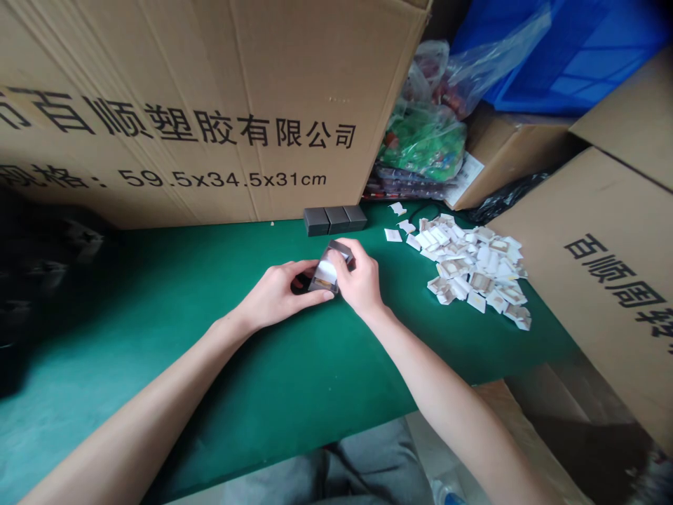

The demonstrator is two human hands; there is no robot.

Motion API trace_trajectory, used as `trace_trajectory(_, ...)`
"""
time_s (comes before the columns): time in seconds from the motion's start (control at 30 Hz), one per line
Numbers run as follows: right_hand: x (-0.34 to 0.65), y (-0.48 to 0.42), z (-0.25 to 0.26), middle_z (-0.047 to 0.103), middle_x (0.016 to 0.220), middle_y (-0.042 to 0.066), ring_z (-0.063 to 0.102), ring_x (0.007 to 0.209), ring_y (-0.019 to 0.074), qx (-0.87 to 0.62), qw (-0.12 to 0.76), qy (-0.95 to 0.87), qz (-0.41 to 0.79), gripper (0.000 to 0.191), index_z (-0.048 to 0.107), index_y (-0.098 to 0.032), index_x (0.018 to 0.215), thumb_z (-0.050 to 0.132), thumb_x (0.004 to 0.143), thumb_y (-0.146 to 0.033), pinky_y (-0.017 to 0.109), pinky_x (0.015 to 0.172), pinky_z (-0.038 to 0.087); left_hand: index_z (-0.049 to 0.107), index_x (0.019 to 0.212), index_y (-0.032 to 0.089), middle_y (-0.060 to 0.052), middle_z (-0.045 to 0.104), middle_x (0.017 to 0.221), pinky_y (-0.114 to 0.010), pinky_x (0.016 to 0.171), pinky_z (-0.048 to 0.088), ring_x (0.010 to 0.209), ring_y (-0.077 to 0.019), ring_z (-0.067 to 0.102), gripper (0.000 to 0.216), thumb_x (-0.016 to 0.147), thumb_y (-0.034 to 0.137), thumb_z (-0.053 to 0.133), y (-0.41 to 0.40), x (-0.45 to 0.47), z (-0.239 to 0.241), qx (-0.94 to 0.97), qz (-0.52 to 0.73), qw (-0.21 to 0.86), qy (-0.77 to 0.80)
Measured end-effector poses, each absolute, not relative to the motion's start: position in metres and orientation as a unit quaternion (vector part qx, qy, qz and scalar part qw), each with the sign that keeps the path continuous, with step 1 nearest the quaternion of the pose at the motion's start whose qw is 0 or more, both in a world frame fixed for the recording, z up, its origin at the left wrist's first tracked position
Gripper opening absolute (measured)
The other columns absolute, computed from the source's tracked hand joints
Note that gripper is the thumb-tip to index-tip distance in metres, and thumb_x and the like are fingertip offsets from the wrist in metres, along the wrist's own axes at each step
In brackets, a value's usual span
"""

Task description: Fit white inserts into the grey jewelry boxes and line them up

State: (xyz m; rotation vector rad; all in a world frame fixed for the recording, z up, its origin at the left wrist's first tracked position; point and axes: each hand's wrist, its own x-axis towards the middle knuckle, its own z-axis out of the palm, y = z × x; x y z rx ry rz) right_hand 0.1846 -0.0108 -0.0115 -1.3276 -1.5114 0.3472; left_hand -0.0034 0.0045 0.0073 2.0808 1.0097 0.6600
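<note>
Over the middle of the green table, both my hands hold a small grey box with a white insert showing inside it. My left hand grips the box from the left and below, fingers curled around it. My right hand closes on it from the right, fingertips pressing on the white insert at the top. A small dark object lies under my left fingers, too hidden to name. A pile of several white inserts lies to the right of my right hand.
Three closed grey boxes stand in a row against a large printed cardboard carton at the back. More cartons close in the right side. Plastic bags of coloured items and a blue crate sit behind.
</note>
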Motion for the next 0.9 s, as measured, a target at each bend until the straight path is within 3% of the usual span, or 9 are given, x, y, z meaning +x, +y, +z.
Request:
trace_trajectory(0.57, 0.1868, -0.0084, -0.0114, 0.076, 0.103, 0.004, 0.071, 0.087, 0.0188, -0.516, 0.532, -0.656, 0.144, 0.021, 0.065, -0.024, 0.110, 0.059, 0.095, -0.037, 0.032, 0.081, 0.058, 0.067, 0.130, 0.019, -0.006, 0.077, 0.108, -0.032, 0.078, 0.058, 0.085, -0.0212, 0.072, 0.067, 0.082, 0.065, 0.072, 0.0050, -0.0032, 0.0097, 0.809, 0.254, 0.361, 0.388)
trace_trajectory(0.9, 0.1873, -0.0094, -0.0098, 0.075, 0.087, 0.002, 0.069, 0.073, 0.0177, -0.542, 0.537, -0.620, 0.182, 0.022, 0.068, -0.022, 0.100, 0.061, 0.094, -0.042, 0.028, 0.067, 0.054, 0.068, 0.130, 0.020, -0.006, 0.077, 0.109, -0.032, 0.078, 0.058, 0.085, -0.0217, 0.072, 0.067, 0.082, 0.066, 0.070, 0.0040, -0.0034, 0.0097, 0.813, 0.251, 0.353, 0.389)
